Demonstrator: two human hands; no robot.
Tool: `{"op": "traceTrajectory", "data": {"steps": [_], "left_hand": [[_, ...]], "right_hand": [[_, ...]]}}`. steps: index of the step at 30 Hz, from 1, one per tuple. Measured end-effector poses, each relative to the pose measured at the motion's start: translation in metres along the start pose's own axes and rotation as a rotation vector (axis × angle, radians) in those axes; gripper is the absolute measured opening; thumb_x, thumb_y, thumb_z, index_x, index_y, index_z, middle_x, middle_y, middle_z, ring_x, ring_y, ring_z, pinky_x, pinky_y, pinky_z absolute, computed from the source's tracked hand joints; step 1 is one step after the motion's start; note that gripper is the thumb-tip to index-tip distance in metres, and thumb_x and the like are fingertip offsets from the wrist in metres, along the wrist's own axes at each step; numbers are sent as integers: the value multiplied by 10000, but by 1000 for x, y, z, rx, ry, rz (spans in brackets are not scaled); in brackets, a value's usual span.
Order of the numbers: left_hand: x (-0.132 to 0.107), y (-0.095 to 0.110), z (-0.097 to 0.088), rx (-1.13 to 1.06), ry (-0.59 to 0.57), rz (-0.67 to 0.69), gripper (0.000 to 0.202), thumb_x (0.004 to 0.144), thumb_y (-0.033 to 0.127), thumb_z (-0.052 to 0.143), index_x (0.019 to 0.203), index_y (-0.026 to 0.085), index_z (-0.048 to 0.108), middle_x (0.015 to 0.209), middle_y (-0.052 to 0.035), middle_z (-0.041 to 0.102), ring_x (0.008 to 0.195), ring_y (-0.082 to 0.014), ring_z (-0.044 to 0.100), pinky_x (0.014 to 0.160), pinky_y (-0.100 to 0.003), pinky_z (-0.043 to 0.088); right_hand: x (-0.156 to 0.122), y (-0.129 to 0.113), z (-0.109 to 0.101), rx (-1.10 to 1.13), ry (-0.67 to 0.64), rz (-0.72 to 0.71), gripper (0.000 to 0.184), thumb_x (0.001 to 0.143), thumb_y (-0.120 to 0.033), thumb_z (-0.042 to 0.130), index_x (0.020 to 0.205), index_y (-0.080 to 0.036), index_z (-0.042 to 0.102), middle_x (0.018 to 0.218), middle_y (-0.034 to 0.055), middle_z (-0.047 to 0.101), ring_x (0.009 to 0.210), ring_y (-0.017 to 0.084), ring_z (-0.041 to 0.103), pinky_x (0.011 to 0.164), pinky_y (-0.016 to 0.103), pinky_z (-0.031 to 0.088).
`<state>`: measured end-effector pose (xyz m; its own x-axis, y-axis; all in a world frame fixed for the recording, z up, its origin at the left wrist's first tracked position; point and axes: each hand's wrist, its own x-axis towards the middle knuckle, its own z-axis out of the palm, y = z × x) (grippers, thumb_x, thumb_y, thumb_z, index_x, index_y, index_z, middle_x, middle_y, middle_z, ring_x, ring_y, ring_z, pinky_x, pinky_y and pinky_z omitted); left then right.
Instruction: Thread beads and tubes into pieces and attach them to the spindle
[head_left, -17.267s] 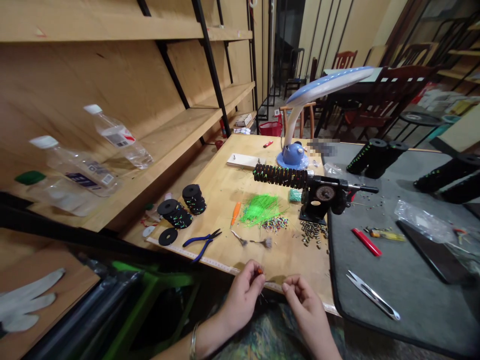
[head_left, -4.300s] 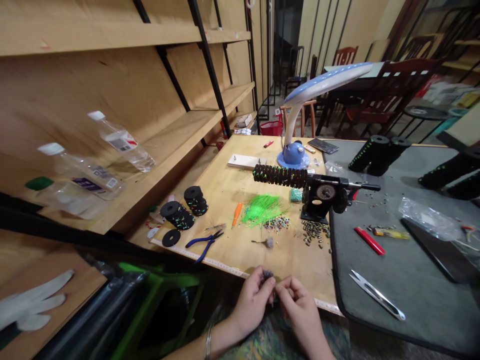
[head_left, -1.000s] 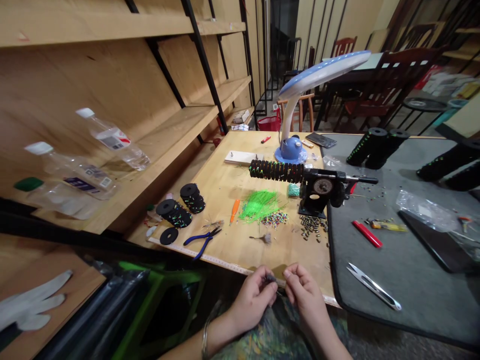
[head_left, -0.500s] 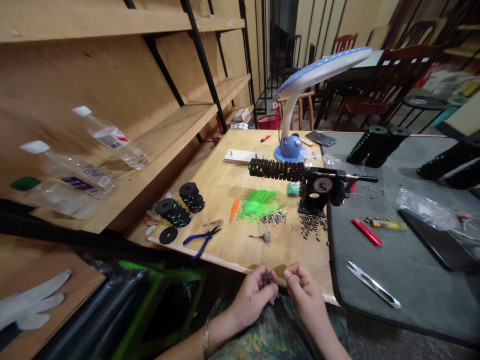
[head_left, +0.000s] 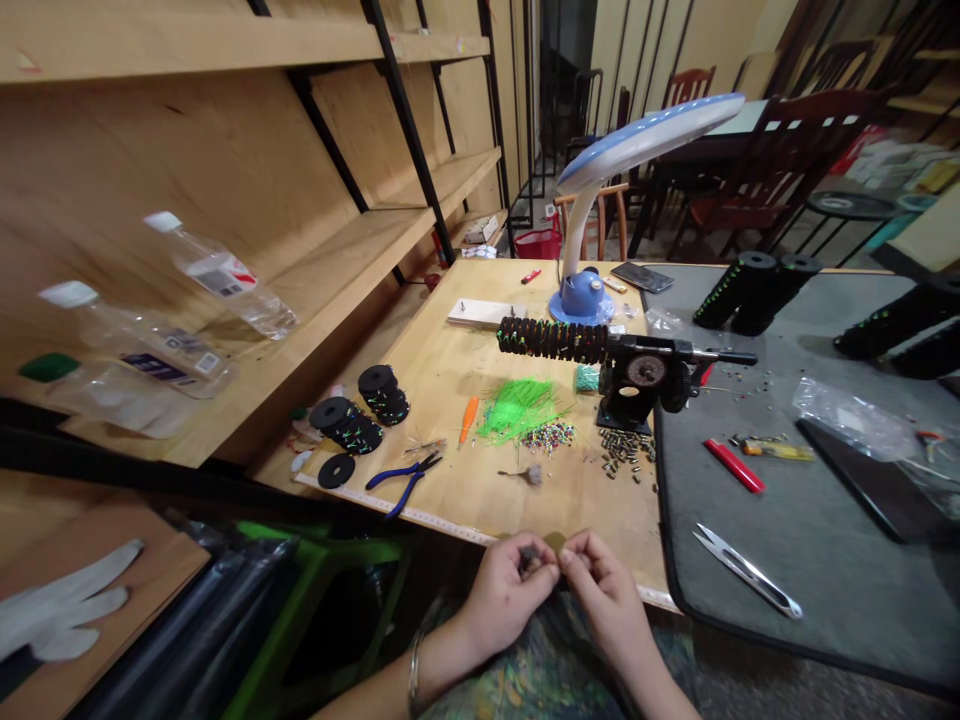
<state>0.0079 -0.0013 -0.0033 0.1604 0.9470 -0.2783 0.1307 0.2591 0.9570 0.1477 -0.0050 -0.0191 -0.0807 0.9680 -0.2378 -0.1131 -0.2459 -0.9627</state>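
Note:
My left hand (head_left: 504,592) is closed around a small dark grey bundle (head_left: 528,553), mostly hidden by the curled fingers. Thumb and forefinger of my right hand (head_left: 606,590) are pinched together, their tips meeting those of the left; what lies between them is too small to make out. Both hands are just off the table's front edge. Beyond them on the wood lies a grey tuft of fine strands (head_left: 532,474). Farther back are a pile of bright green strands (head_left: 521,408), many coloured beads (head_left: 549,435) and small metallic barrel-shaped pieces (head_left: 628,450).
Blue-handled pliers (head_left: 405,480), an orange-handled tool (head_left: 469,418) and black foam spools (head_left: 346,424) lie left. A black winding device (head_left: 637,370) stands before a blue lamp (head_left: 581,298). On the grey mat (head_left: 720,560) are silver thread snips (head_left: 746,570) and a red stick-like object (head_left: 733,466).
My right hand has moved slightly left, bringing its pinched fingertips up against my left hand's fingertips. The left fingers have closed further over the grey bundle.

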Motion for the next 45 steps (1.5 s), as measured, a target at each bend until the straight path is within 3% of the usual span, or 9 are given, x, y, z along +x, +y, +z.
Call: {"op": "traceTrajectory", "data": {"steps": [4,8,19,23,27,31,34,39,45], "left_hand": [[0,4,-5,-5,-2,16,129,756,274,636,733,154,596,664,7,554,625,-125,484,597,-219,377],[4,6,-11,-88,-15,15,184,823,328,563,729,176,523,574,57,445,534,-103,418,529,-210,340],[15,3,-16,-138,143,68,149,814,313,568,837,165,562,621,55,447,535,-93,398,515,-201,331],[19,13,-32,-178,168,45,173,795,303,592,867,148,614,665,35,499,549,-87,413,526,-197,328],[18,15,-43,-215,111,4,160,753,272,624,837,143,668,802,-11,606,573,-86,459,570,-210,366],[13,11,-38,-271,61,-101,163,701,272,684,781,132,699,628,17,566,535,-86,430,542,-209,329],[10,8,-30,-360,17,-142,253,688,329,727,840,127,709,651,3,596,542,-85,433,556,-212,329],[6,8,-25,-336,-22,-80,330,749,409,701,927,132,698,649,6,574,606,-108,479,600,-222,362],[6,10,-26,-204,-96,-1,382,711,301,745,1055,158,658,681,34,516,590,-91,451,577,-208,363]], "right_hand": [[1,0,-5,-109,-77,8,325,795,-492,620,767,-170,590,595,-58,436,563,120,387,548,229,331],[-1,-5,-4,-195,-136,57,271,768,-408,640,638,-193,537,494,-96,312,484,101,297,487,226,245],[-8,1,-5,-282,-49,-51,164,728,-236,550,600,-212,450,542,-65,370,533,120,355,522,232,278],[-9,1,-10,-196,26,-67,204,735,-286,595,593,-210,468,539,-64,372,525,120,346,513,231,268],[-9,2,-8,-45,99,-41,294,752,-424,639,608,-205,507,543,-67,371,501,111,312,488,228,247],[-9,3,-5,29,89,0,358,746,-513,653,628,-203,519,512,-79,355,462,96,278,460,223,212],[-10,3,-5,53,90,19,385,723,-546,669,627,-207,515,495,-88,335,446,89,258,454,224,202],[-9,2,-6,44,47,37,397,710,-558,679,631,-204,518,492,-87,348,447,89,268,456,222,213],[-8,0,-3,80,45,58,402,709,-559,679,633,-201,513,481,-96,343,443,82,254,455,214,198]]}}
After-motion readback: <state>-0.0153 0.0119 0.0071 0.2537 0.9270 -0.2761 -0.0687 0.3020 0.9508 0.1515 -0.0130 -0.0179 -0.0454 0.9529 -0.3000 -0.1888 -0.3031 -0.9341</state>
